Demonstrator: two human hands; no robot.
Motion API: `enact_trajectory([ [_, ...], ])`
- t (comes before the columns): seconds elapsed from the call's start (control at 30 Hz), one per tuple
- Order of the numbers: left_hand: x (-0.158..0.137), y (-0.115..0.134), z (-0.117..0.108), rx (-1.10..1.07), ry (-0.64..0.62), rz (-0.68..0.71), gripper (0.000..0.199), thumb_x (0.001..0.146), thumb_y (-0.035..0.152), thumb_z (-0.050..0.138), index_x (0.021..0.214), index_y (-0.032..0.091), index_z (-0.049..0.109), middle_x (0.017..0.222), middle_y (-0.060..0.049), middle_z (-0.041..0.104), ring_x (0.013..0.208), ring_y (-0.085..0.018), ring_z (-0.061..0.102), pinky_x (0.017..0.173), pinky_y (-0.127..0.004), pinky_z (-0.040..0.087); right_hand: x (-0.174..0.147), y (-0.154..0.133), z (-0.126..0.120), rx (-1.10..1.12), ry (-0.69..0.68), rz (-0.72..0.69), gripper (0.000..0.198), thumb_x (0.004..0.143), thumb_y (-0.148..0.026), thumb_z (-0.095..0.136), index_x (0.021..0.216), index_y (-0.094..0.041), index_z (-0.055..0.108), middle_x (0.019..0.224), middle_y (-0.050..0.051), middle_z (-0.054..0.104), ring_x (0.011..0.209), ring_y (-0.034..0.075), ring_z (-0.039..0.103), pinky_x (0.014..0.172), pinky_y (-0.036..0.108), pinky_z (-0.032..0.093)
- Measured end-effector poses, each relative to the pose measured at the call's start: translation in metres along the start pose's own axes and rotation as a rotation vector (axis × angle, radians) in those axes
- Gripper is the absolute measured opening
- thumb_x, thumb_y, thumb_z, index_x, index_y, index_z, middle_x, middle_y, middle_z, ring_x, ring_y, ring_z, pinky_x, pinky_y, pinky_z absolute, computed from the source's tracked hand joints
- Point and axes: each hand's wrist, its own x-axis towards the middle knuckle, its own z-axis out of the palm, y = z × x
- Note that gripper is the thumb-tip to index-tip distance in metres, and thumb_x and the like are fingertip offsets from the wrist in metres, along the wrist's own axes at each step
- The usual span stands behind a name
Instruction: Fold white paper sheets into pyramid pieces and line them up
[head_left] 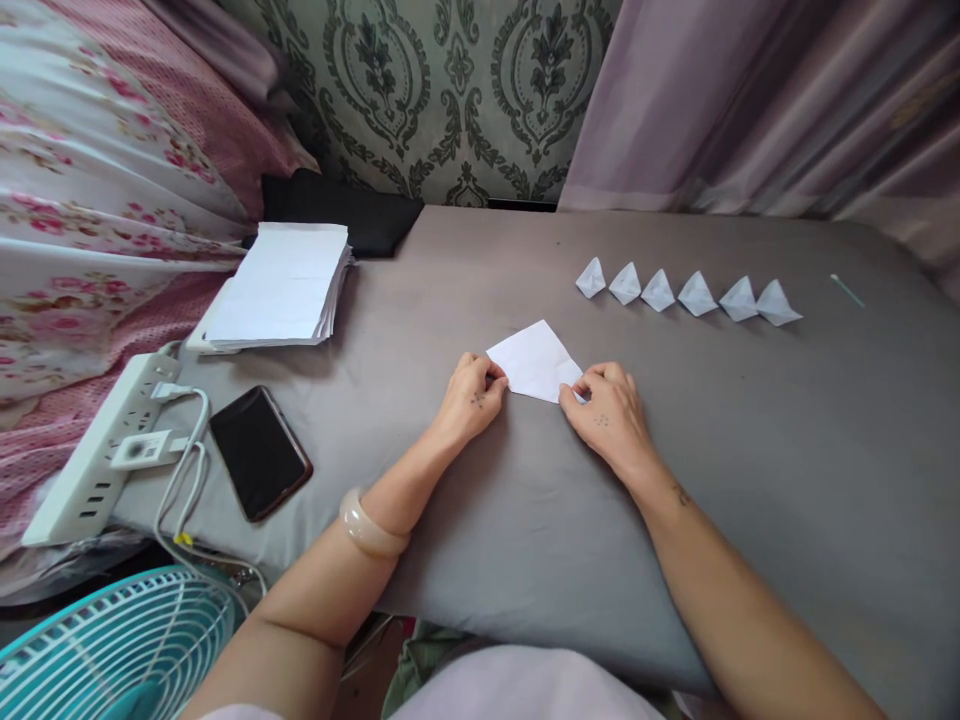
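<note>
A partly folded sheet of white paper (536, 360) lies on the grey cloth-covered surface in front of me, one corner pointing away. My left hand (478, 393) pinches its left edge between thumb and fingers. At the near right corner, my right hand (606, 405) is closed on the paper, with thumb and index finger at a small turned-up bit. Beyond the right hand stands a row of several small folded paper shapes (658, 290), each with a pointed top.
A stack of white paper (281, 285) sits at the left, near a black folded item (337, 205). Closer in are a phone (261, 452), a power strip (97, 460) with cables, and a turquoise fan (127, 640). A thin stick (847, 290) lies far right.
</note>
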Motion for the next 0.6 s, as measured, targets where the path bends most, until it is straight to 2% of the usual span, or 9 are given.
enact_trajectory([
  [0.1, 0.0, 0.004, -0.004, -0.022, 0.018, -0.039, 0.012, 0.086, 0.02, 0.055, 0.08, 0.016, 0.065, 0.085, -0.004, 0.055, 0.073, -0.013, 0.052, 0.077, -0.03, 0.046, 0.0, 0.0, 0.0, -0.003, -0.008, 0.006, 0.019, 0.079, -0.034, 0.055, 0.067, -0.02, 0.06, 0.1, 0.009, 0.059, 0.086, 0.022, 0.05, 0.077, 0.036, 0.04],
  [0.2, -0.002, 0.006, -0.002, -0.056, -0.002, -0.042, 0.013, 0.083, 0.028, 0.061, 0.079, 0.017, 0.066, 0.09, -0.004, 0.056, 0.072, -0.013, 0.052, 0.076, -0.03, 0.046, 0.0, -0.001, 0.0, -0.008, -0.009, 0.005, 0.019, 0.079, -0.034, 0.055, 0.068, -0.02, 0.06, 0.1, 0.009, 0.059, 0.087, 0.022, 0.05, 0.078, 0.036, 0.041],
  [0.37, -0.006, 0.005, 0.009, 0.07, 0.031, 0.11, 0.014, 0.081, 0.032, 0.066, 0.078, 0.018, 0.064, 0.092, -0.006, 0.055, 0.089, -0.019, 0.053, 0.081, -0.034, 0.045, 0.0, -0.001, 0.001, -0.016, 0.002, -0.005, 0.02, 0.08, -0.034, 0.056, 0.068, -0.019, 0.061, 0.1, 0.009, 0.059, 0.089, 0.023, 0.05, 0.079, 0.036, 0.041],
  [0.47, -0.006, 0.004, 0.012, 0.151, 0.028, 0.136, 0.014, 0.084, 0.032, 0.062, 0.08, 0.019, 0.062, 0.093, -0.007, 0.055, 0.092, -0.022, 0.052, 0.081, -0.035, 0.045, -0.001, 0.0, 0.001, -0.02, 0.011, -0.017, 0.021, 0.082, -0.035, 0.056, 0.068, -0.019, 0.061, 0.099, 0.009, 0.059, 0.088, 0.023, 0.05, 0.079, 0.036, 0.041],
  [0.6, -0.006, 0.005, 0.012, 0.298, 0.019, 0.252, 0.015, 0.09, 0.029, 0.054, 0.097, 0.018, 0.061, 0.103, -0.01, 0.055, 0.096, -0.023, 0.048, 0.087, -0.038, 0.042, -0.004, 0.0, -0.004, -0.075, 0.001, -0.023, 0.026, 0.084, -0.04, 0.056, 0.069, -0.019, 0.06, 0.098, 0.009, 0.057, 0.089, 0.024, 0.049, 0.078, 0.037, 0.04],
])
